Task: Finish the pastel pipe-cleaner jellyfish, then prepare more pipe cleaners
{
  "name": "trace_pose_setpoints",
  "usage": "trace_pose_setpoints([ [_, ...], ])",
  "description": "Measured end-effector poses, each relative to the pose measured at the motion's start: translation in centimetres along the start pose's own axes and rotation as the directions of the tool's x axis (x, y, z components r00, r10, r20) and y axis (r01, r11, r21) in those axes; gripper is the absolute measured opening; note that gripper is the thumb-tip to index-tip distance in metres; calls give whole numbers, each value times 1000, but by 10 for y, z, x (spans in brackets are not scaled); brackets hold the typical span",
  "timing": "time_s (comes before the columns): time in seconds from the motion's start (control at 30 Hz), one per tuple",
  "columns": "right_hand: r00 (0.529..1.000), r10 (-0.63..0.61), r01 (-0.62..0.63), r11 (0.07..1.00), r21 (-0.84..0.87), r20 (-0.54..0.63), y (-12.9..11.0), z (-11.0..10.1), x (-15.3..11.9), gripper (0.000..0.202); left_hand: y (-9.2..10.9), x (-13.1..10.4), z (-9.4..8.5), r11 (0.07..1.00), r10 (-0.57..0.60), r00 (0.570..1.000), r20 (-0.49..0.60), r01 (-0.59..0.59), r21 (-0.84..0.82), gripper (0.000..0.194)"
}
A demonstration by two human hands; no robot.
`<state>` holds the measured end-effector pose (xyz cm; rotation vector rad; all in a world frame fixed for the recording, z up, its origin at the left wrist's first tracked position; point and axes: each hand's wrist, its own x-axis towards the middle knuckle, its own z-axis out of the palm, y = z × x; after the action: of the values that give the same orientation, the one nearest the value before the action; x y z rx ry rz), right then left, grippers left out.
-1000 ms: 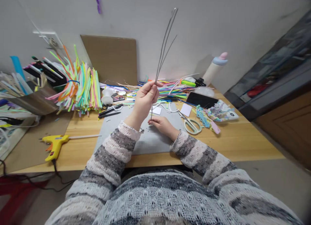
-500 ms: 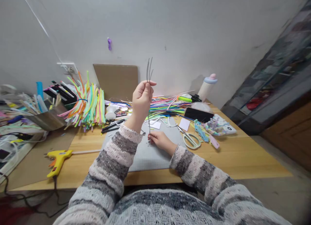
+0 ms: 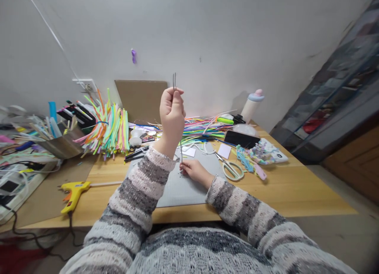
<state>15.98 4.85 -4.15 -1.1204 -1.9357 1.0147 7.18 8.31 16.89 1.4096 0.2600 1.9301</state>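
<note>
My left hand (image 3: pixel 173 110) is raised, closed around a few thin dark grey wires (image 3: pixel 174 80) whose tips stick up above the fist. Below the wrist the wires run down to my right hand (image 3: pixel 195 169), which pinches their lower end just over the grey mat (image 3: pixel 177 193). The stretch of wire behind my left hand is hidden. White-handled scissors (image 3: pixel 233 171) lie to the right of my right hand, and a small white card (image 3: pixel 188 151) rests behind it.
On the left are a yellow glue gun (image 3: pixel 74 195) with its cord and a bundle of colourful pipe cleaners (image 3: pixel 111 132). More coloured stems (image 3: pixel 204 128) lie along the wall. A bottle (image 3: pixel 251 106), a black phone-like object (image 3: pixel 241 139) and a decorated case (image 3: pixel 272 152) are at right.
My left hand has shifted slightly up and left along the wires, so shorter, closer-together tips show above it. My right hand keeps its pinch in nearly the same place.
</note>
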Motion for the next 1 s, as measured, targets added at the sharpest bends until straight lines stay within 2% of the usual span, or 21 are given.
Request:
trace_pose_setpoints([
  [0.17,1000,-2,2,1000,7,-1,2,1,0,21,-1,1,2,999,9,999,-32,-11,-45,31],
  [0.63,1000,-13,13,1000,-9,0,2,1,0,21,5,2,1,999,13,998,58,-10,-47,24],
  [0.87,999,-32,32,999,-27,1,4,1,1,20,12,8,-3,983,-135,985,112,147,-106,19],
  [1.0,999,-33,33,999,-31,-1,5,1,1,20,17,11,-6,965,-179,969,171,206,-160,18],
])
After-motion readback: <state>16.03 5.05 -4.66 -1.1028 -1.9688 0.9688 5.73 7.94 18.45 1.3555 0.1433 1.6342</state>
